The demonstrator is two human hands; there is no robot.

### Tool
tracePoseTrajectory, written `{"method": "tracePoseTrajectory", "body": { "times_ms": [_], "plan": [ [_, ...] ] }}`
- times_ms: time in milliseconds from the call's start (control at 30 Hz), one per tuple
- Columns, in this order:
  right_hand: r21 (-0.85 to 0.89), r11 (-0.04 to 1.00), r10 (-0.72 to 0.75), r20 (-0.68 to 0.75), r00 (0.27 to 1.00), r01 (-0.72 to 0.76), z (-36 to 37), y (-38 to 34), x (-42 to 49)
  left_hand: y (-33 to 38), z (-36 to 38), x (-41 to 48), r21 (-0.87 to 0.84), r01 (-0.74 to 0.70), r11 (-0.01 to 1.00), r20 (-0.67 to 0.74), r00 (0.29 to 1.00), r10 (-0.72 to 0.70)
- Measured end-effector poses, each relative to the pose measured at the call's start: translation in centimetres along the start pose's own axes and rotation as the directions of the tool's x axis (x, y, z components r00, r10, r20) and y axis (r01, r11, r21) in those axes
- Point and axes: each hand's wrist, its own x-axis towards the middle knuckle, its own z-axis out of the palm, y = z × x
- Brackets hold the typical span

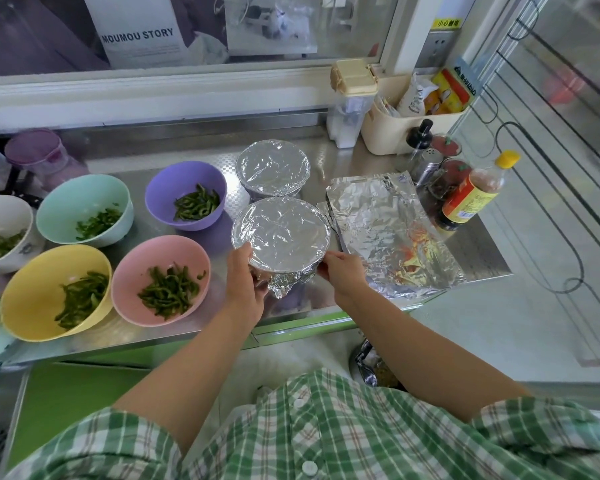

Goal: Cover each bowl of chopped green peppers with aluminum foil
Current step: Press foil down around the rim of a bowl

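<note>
Gripping the round foil-wrapped bowl (281,233) on both sides, my left hand (245,282) curls around its crinkled skirt, thumb on the rim, and my right hand (343,268) pinches the foil at the opposite edge. Its top is stretched flat and shiny, faintly creased. Directly behind it stands a second covered bowl (272,171). Just right of it a rectangular, wrinkled foil sheet (392,233) lies on the steel counter (222,317). Left of it sit a smooth pink bowl (187,247) and a purple bowl (174,181), uncovered, holding green pepper strips (168,292).

both arms extended forward, left hand (246,282) curled, right hand (343,271) pinching
</note>
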Motion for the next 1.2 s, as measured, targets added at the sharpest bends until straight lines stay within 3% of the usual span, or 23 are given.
{"method": "tracePoseTrajectory", "body": {
  "times_ms": [200,500,700,967,1200],
  "plan": [
    [0.307,0.942,0.085,0.177,0.98,-0.137,-0.1,-1.4,-0.8,0.1,-0.2,0.2,0.013,-0.005,1.0,-0.015,1.0,0.005],
    [0.174,0.973,0.088,0.331,0.94,-0.153,-0.7,-1.6,-0.9,0.2,-0.9,0.1,0.012,-0.009,1.0,-0.017,1.0,0.009],
    [0.122,0.991,0.029,0.226,0.974,-0.058,-0.1,-1.6,-1.2,0.4,-0.7,-0.1,0.005,-0.005,1.0,-0.025,1.0,0.005],
    [0.078,0.997,-0.003,0.273,0.962,-0.019,0.2,-1.8,-1.8,0.5,-0.4,-0.4,0.0,-0.024,1.0,-0.018,1.0,0.024],
    [0.196,0.974,0.055,0.292,0.955,-0.116,0.5,-1.5,-1.9,0.5,-0.3,-0.3,-0.013,-0.019,1.0,-0.066,0.998,0.019]
  ]
}}
